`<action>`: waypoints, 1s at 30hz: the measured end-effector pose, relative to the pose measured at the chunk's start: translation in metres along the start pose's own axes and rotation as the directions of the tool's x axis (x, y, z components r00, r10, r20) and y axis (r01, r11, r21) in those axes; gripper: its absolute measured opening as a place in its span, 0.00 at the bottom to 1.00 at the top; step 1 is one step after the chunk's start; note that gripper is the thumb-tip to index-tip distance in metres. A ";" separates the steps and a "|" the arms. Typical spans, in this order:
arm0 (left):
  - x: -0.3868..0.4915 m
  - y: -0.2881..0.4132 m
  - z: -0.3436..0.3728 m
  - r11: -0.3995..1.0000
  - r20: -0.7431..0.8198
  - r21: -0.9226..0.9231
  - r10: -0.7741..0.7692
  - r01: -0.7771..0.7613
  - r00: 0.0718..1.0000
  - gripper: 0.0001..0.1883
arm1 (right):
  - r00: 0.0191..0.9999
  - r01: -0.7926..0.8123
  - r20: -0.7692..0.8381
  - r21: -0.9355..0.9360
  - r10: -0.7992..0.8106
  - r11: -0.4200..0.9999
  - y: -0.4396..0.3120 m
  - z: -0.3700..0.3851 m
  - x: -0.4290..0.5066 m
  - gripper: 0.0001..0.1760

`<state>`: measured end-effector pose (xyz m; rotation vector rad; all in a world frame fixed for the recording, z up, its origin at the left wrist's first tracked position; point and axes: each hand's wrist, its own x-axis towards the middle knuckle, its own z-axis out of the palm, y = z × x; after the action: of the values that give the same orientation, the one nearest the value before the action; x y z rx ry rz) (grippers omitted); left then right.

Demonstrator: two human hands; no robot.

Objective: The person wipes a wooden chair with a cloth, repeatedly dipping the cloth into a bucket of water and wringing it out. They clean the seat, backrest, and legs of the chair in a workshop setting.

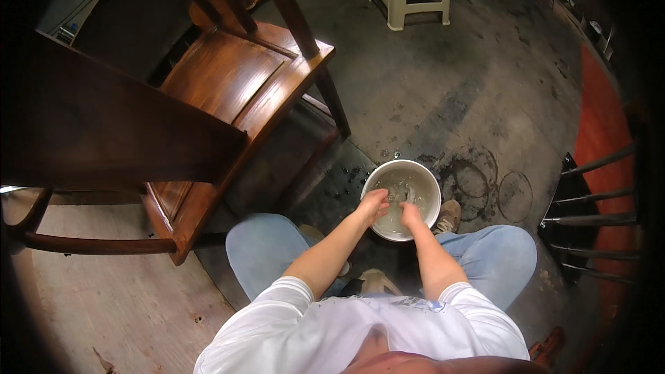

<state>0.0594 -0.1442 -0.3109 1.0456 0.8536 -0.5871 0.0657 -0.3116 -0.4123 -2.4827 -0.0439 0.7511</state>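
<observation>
A round white bucket of cloudy, rippled water stands on the floor between my feet. Over its left part is my left hand, fingers apart, with nothing visible in it. My right hand reaches over the lower middle of the bucket, its fingers pointing down at the water. A small greyish shape shows in the water just beyond the right fingertips; whether that hand grips it is unclear.
A varnished wooden armchair fills the left side, beside a pale wooden board. A cream plastic stool stands at the back. Wet rings mark the floor right of the bucket. Dark rods jut in at the right, before a red strip.
</observation>
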 end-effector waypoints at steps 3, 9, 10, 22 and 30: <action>0.000 -0.004 -0.001 1.000 -0.004 0.021 -0.005 0.005 1.000 0.17 | 0.984 -0.138 0.083 -0.179 0.155 0.974 -0.001 0.005 -0.001 0.17; 0.002 -0.005 0.000 0.998 -0.035 0.057 -0.013 0.015 0.999 0.21 | 0.995 -0.027 -0.088 0.197 0.045 0.980 -0.035 -0.038 -0.002 0.10; 0.003 -0.005 0.002 0.998 -0.045 0.060 -0.017 0.020 0.999 0.23 | 0.982 0.073 -0.187 0.273 -0.022 0.959 -0.043 -0.046 -0.008 0.08; 0.021 -0.008 0.018 0.980 0.347 -0.198 0.042 0.029 0.937 0.24 | 0.800 0.600 -0.347 0.469 -0.489 0.648 -0.132 -0.120 -0.103 0.12; 0.030 -0.017 0.029 0.900 0.336 -0.436 0.160 0.003 0.928 0.17 | 0.710 0.624 -0.494 0.110 -0.502 0.773 -0.142 -0.107 -0.110 0.14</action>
<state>0.0723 -0.1781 -0.3373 0.5381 0.5696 -0.4728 0.0456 -0.2628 -0.2096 -2.1236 -0.4923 -0.0808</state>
